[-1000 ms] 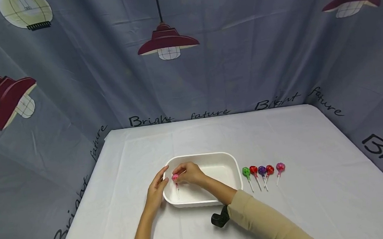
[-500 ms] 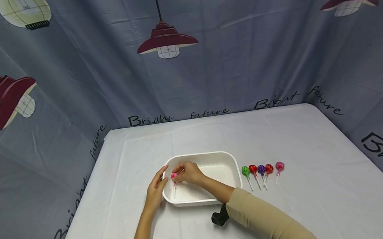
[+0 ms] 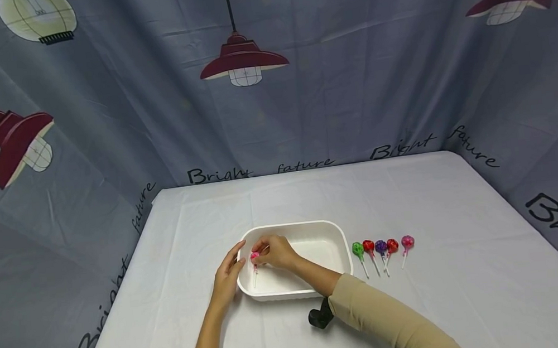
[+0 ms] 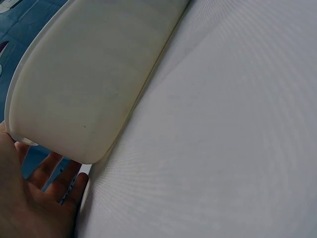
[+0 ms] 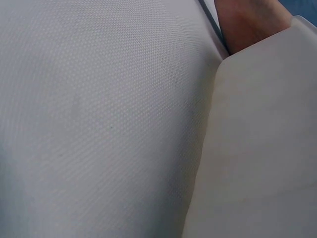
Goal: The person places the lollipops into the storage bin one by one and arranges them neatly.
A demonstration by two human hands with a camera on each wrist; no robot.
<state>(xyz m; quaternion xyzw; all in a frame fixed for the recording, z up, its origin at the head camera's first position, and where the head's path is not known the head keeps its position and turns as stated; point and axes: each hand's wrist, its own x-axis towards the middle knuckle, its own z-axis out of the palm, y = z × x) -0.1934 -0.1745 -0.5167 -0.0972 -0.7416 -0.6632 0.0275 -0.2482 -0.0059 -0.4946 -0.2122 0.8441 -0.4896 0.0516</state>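
Note:
A white rectangular tray (image 3: 316,249) stands on the table. Inside its left end, my right hand (image 3: 278,253) pinches a pink lollipop (image 3: 254,256) by the candy head, with the white stick pointing toward me. My left hand (image 3: 225,277) is at the tray's left end, fingers extended along the outside and thumb at the rim. In the left wrist view the spread fingers of the left hand (image 4: 47,198) show past the tray's end wall (image 4: 89,89). The right wrist view shows the tray's outer side (image 5: 262,134) and part of the left hand (image 5: 252,25); the right hand is hidden there.
Right of the tray lies a row of lollipops: green (image 3: 358,248), red (image 3: 369,246), purple (image 3: 381,247), another red one (image 3: 392,246) and, slightly apart, a pink one (image 3: 408,241). A white cloth (image 3: 281,202) covers the table. A grey-blue curtain (image 3: 274,124) hangs behind.
The pink lollipop in my right hand has shifted slightly to the left inside the tray, its stick swinging left a little. The left hand and the tray stay in place.

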